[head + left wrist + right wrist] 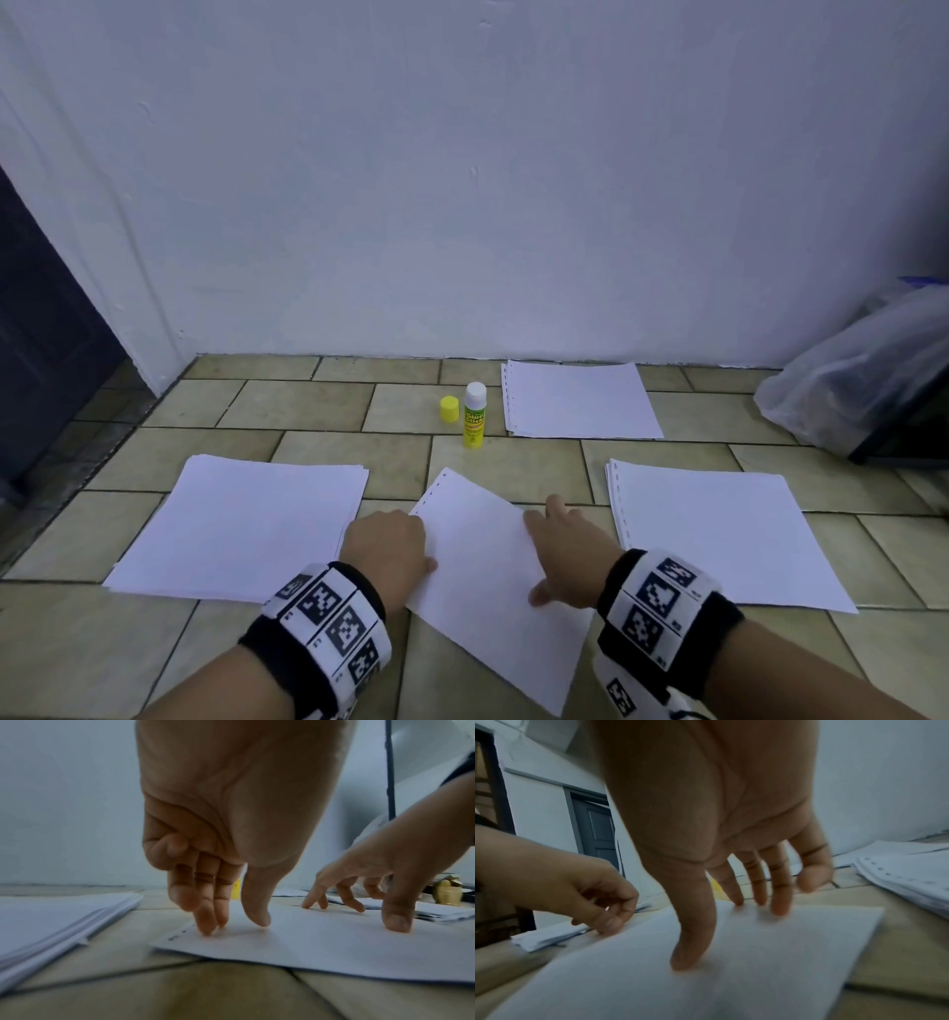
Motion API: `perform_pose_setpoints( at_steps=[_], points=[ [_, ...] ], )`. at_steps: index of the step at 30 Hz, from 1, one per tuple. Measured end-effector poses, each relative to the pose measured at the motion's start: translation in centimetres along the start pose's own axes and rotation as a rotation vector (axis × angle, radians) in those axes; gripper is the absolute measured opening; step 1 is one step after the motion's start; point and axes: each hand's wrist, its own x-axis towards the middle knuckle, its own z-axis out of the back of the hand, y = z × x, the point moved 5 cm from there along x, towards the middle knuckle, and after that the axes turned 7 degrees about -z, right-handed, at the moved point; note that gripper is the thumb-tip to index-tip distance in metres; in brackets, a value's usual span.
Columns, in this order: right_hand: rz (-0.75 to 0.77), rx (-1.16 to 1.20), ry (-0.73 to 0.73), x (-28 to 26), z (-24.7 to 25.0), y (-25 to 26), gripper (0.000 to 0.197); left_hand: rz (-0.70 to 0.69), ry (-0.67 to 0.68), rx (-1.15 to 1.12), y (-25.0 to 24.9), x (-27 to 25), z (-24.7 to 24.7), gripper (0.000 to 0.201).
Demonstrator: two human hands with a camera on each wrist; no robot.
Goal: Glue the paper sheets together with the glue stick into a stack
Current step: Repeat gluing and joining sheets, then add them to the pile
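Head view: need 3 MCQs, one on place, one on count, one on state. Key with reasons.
1. Where is the yellow cap?
A. On the glue stick
B. On the floor left of the glue stick
C. On the far pile

2. How many paper piles lie apart from the middle sheet?
A. One
B. Two
C. Three

3. What are both hands doing?
A. Pressing the middle sheet
B. Holding the glue stick
C. Hanging idle

Key:
1 B: the cap sits on the tiles beside the upright glue stick.
2 C: piles at left, right and far.
3 A: left hand and right hand touch the middle sheet.
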Motion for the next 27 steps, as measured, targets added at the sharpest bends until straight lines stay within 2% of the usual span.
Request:
perform_pose_setpoints(
  at_steps=[3, 5, 7, 9, 12, 17, 21, 27],
  points=[
    [0.104, 0.053, -0.055, 0.8, 0.3, -0.2, 0.062, -0.106, -0.066, -0.069, 0.2, 0.6, 0.1, 0.040],
    [0.141, 0.085, -0.107, 1.3, 0.7, -0.3, 0.062, -0.209, -0.067, -0.123, 0.3, 1.5, -0.2, 0.058],
    [0.132, 0.064, -0.147, 1.7, 0.9, -0.7, 0.063, -0.249, 0.017, -0.114, 0.7, 2.2, -0.6, 0.078],
    [0.091, 0.033, -0.147, 2.1, 1.0, -1.3, 0.062, -0.223, 0.104, -0.061, 1.3, 2.8, -1.0, 0.089],
    [0.026, 0.067, -0.087, 2.5, 1.0, -2.8, 0.067, -0.191, 0.160, 0.014, 1.6, 3.4, -1.4, 0.091],
    [-0.027, 0.109, 0.020, 3.0, 0.8, -4.4, 0.097, -0.176, 0.223, -0.074, 1.4, 3.5, -1.9, 0.091],
    [-0.053, 0.137, 0.021, 3.0, 0.3, -4.7, 0.114, -0.138, 0.226, -0.129, 1.7, 3.5, -2.3, 0.095],
    [-0.031, 0.216, -0.043, 2.5, 1.1, -4.4, 0.117, -0.126, 0.239, -0.129, 1.7, 3.4, -1.9, 0.097]
  ],
)
